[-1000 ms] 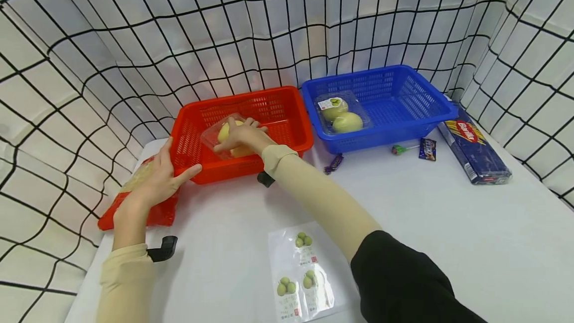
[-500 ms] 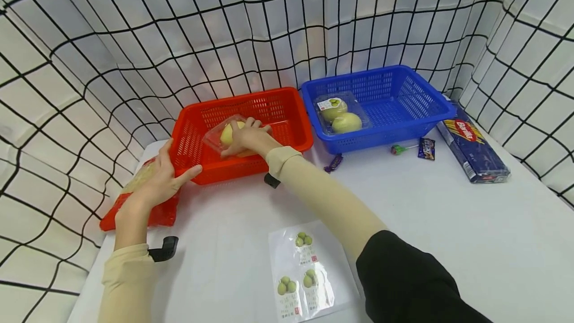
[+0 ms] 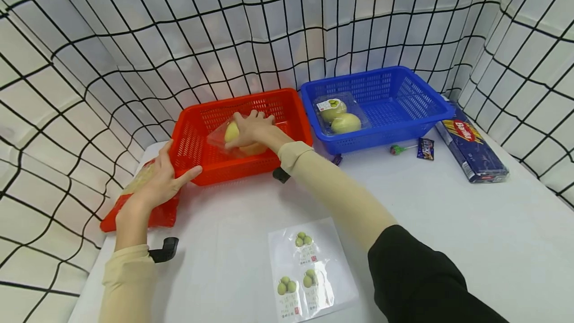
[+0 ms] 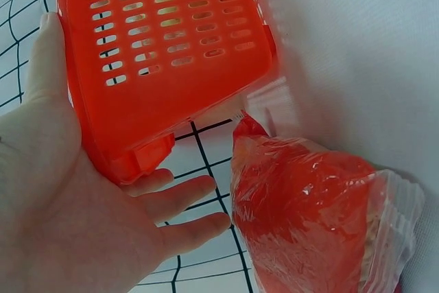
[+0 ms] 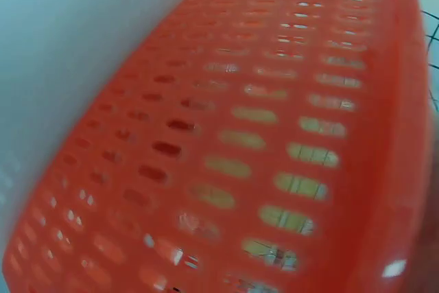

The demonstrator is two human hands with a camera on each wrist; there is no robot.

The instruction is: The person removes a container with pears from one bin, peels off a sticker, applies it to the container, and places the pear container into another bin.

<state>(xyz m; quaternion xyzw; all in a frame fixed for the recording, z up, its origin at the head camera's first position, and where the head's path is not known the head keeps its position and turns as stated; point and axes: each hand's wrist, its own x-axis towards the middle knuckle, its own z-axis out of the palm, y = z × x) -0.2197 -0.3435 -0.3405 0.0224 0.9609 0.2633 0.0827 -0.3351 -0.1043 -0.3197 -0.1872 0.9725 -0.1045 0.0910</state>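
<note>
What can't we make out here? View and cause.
Head: part of the clear plastic pack of yellow fruit, behind the right hand.
Head: part of the small purple wrapped candy, behind the cream right sleeve.
Head: text on the white sheet with green fruit pictures, too small.
Left wrist: red plastic bag, cut off by the bottom edge.
Right wrist: the pack, blurred, mostly behind the slotted red plastic basket.

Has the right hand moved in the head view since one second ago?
Yes, slightly: the right hand has shifted rightward, closer to the blue basket.
</note>
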